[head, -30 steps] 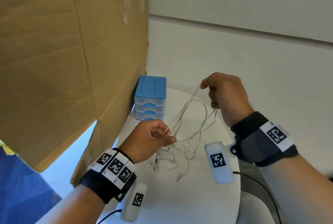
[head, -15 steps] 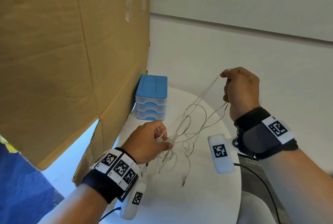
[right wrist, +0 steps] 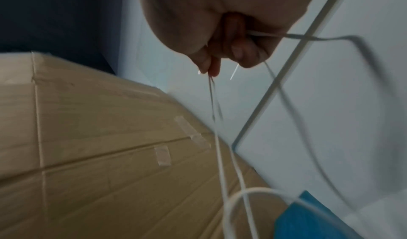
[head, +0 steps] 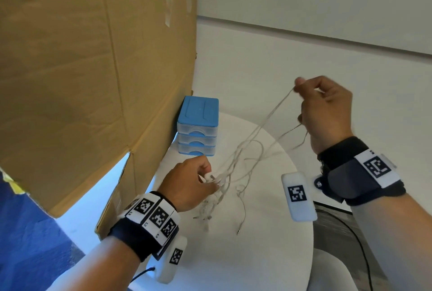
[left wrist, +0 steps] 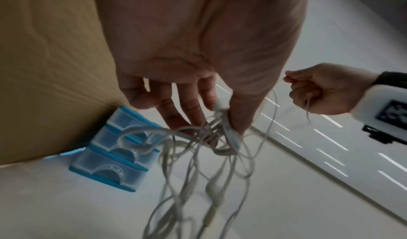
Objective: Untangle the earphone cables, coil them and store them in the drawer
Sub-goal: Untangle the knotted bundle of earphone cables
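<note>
the left hand (head: 189, 183) sat low over the round white table (head: 268, 255), thumb and fingers curled to pinch the knotted part of the white earphone cables (head: 236, 166). the right hand (head: 327, 113) was raised higher and further right, its thumb and forefinger pinching strands drawn taut up out of the tangle, while its other fingers curled over another loop.

the head view showed the whole span: strands rising from the left hand to the right, and loose ends with a plug hanging down to the tabletop near the left wrist. the left wrist view showed what the head view hid, an earbud and an inline remote held against the thumb (left wrist: 240, 114), the other fingers spread loosely behind the cable. the right wrist view was blurred, yet it showed a cable emerging from the curled fingers (right wrist: 240, 51) and two thin strands dropping from the pinch.

a small blue drawer unit (head: 198, 124) with three clear drawers, all shut, stood at the table's far left, just beside a large cardboard box (head: 93, 80).
</note>
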A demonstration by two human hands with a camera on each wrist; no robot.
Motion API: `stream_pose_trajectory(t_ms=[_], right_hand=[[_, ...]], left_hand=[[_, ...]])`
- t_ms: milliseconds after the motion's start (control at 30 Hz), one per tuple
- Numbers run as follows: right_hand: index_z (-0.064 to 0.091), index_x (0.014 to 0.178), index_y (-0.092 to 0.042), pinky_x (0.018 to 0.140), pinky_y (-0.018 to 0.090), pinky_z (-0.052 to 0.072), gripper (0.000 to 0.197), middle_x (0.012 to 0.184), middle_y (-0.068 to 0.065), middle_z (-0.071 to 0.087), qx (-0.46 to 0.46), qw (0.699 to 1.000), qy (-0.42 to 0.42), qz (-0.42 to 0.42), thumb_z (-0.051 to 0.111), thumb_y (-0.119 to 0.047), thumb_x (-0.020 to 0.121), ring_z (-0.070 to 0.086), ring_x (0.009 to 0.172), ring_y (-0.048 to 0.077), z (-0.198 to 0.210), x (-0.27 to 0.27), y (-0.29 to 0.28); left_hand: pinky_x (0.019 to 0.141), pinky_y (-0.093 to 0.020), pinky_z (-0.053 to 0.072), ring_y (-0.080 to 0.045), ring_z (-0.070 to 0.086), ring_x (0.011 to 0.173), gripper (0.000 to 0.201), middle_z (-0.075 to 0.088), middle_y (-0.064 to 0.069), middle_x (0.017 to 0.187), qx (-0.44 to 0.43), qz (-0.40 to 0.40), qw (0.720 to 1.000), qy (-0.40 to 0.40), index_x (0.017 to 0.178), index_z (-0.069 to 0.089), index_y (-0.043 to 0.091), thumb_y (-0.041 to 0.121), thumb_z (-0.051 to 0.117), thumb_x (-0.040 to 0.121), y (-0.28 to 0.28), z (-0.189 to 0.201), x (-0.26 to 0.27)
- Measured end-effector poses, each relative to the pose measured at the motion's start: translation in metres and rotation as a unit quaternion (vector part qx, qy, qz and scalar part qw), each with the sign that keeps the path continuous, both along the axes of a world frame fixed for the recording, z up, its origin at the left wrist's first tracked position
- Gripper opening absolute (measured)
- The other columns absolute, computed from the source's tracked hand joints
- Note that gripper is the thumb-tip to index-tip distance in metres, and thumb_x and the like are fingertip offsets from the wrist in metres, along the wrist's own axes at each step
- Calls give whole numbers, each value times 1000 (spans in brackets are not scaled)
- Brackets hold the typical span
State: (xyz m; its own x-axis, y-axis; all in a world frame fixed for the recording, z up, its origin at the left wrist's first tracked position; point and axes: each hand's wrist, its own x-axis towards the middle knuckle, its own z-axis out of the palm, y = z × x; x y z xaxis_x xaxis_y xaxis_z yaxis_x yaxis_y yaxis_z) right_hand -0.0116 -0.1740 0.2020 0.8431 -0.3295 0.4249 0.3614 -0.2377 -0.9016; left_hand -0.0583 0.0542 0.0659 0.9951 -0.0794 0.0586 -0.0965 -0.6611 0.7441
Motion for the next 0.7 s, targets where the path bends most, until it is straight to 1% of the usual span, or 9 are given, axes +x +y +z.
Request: stream_pose_trajectory(t_ms=[167, 267, 300, 333, 400, 433, 500, 633, 700], right_hand=[[56, 67, -17, 59, 30, 37, 26, 54, -6, 46, 7, 999, -40, -32, 62, -27, 90, 38, 50, 14, 4, 8, 0], [59, 74, -6, 57, 28, 38, 26, 53, -3, 41, -28, 999, 24, -13, 64, -23, 93, 36, 46, 10, -2, 10, 0], [60, 77, 0, 57, 27, 38, 28, 52, -4, 41, -39, 998, 40, -4, 64, -22, 93, 36, 43, 8, -4, 11, 0], [59, 79, 4, 56, 27, 38, 30, 51, -3, 42, -50, 997, 51, 5, 65, -22, 93, 35, 41, 6, -7, 10, -1], [60, 81, 8, 53, 26, 38, 33, 52, 0, 43, -72, 995, 67, 26, 66, -22, 92, 33, 39, 7, -12, 7, -1], [60, 82, 8, 52, 25, 36, 33, 52, 1, 43, -82, 993, 73, 37, 66, -23, 92, 32, 39, 8, -13, 5, 0], [62, 83, 7, 50, 24, 35, 33, 50, -1, 42, -94, 991, 79, 52, 67, -24, 92, 31, 40, 9, -15, 3, 3], [63, 82, 6, 51, 25, 34, 33, 47, -7, 44, -93, 991, 82, 57, 66, -25, 92, 33, 41, 8, -12, 2, 8], [65, 82, 3, 53, 24, 37, 30, 41, -17, 46, -93, 990, 90, 62, 65, -25, 94, 38, 39, 2, -9, 1, 10]], left_hand=[[69, -34, 56, -12, 66, 73, 26, 69, 7, 75, -68, -29, 997, 26, 77, 57, 24, 32, 81, 74, -7, 10, -6], [83, -37, 58, -6, 70, 78, 18, 75, 8, 81, -146, -9, 989, 7, 77, 67, 25, 12, 80, 77, -4, 6, -3], [85, -33, 57, -3, 69, 80, 27, 76, 9, 87, -164, 12, 986, -6, 80, 71, 30, 4, 74, 80, -3, 5, -2], [84, -24, 56, 0, 68, 82, 38, 75, 10, 96, -186, 34, 982, -11, 88, 73, 33, -4, 66, 85, -3, 6, 0], [66, -11, 52, -3, 64, 77, 48, 71, 3, 107, -251, 84, 964, 15, 111, 71, 25, -11, 47, 90, -2, 7, 2], [59, -13, 51, -9, 64, 73, 51, 71, -4, 106, -278, 113, 953, 36, 122, 65, 23, -10, 40, 91, -2, 8, 3], [59, -26, 52, -22, 66, 74, 50, 70, -14, 102, -293, 160, 939, 77, 127, 55, 25, -3, 37, 90, -2, 4, 4], [76, -45, 56, -26, 65, 82, 24, 68, -9, 96, -272, 201, 938, 74, 92, 59, 20, 4, 44, 82, -4, -2, 4], [71, -44, 55, -27, 62, 72, 18, 67, -4, 76, -251, 185, 946, 88, 72, 63, 18, 7, 50, 78, -5, 2, 1]])
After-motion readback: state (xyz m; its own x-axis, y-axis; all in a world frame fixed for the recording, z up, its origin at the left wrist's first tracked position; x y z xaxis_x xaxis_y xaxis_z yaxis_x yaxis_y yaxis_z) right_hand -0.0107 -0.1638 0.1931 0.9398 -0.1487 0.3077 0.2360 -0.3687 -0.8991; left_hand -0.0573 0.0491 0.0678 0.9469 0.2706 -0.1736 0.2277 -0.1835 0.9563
